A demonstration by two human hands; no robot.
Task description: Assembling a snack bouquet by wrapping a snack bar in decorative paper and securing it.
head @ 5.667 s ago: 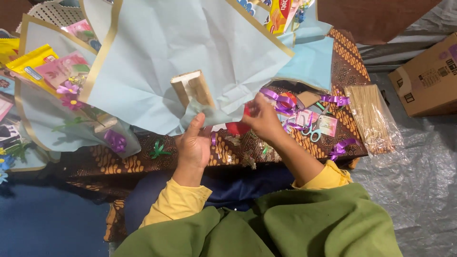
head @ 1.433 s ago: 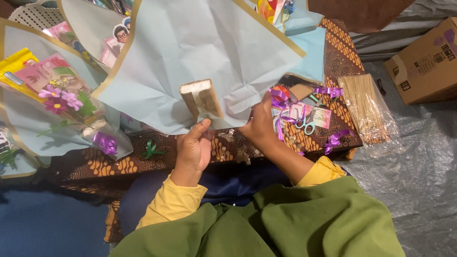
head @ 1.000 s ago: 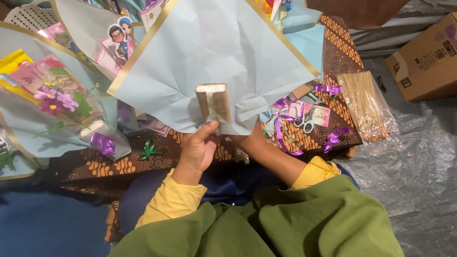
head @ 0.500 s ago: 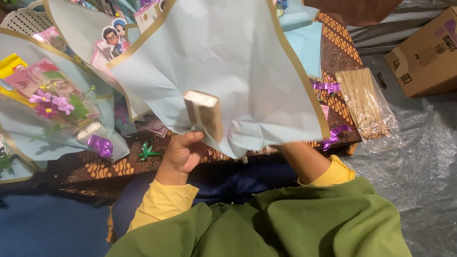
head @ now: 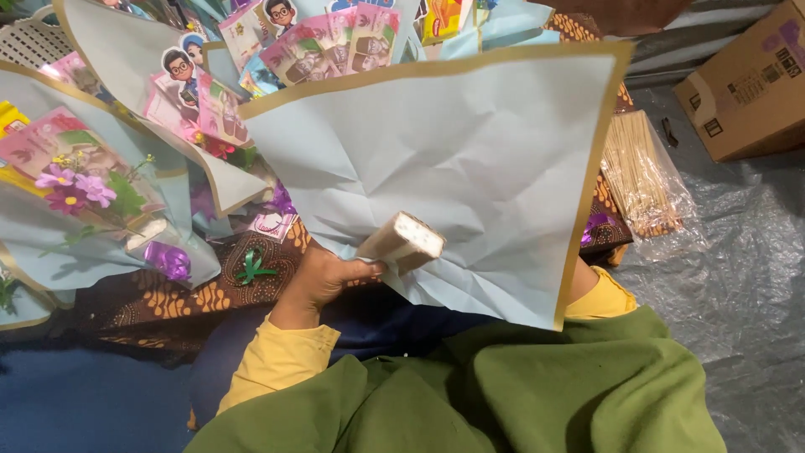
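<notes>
- Your left hand (head: 323,277) has its fingers closed around the lower end of a tan foam block (head: 401,243), which tilts up and to the right, its pale speckled end face toward the camera. The grip looks low on the block, so my guess is that it could pivot or slip out if you shift the paper abruptly.
- The light blue wrapping sheet with a gold edge (head: 470,159) is folded around behind the block and spreads wide above it. It already shows creases near the block; tugging harder there would likely crumple or tear it.
- Your right hand is hidden behind the sheet; only the yellow cuff (head: 599,298) shows at the sheet's lower right corner. I cannot tell whether those fingers are open or gripping, and you cannot see them either, so a pinch in the wrong spot could pull the sheet crooked.
- The raised sheet blocks your view of the batik-covered table (head: 168,302) behind it. The bag of thin wooden skewers (head: 641,176) lies just beside the sheet's right edge, partly over the table edge, and a sweep of the paper might nudge it off.
- Finished bouquets (head: 92,193) with purple flowers and a small green ribbon bow (head: 251,268) lie close on your left; swinging the sheet that way could catch them.
- A cardboard box (head: 746,84) sits well apart on the grey plastic floor cover, out of harm's way.
</notes>
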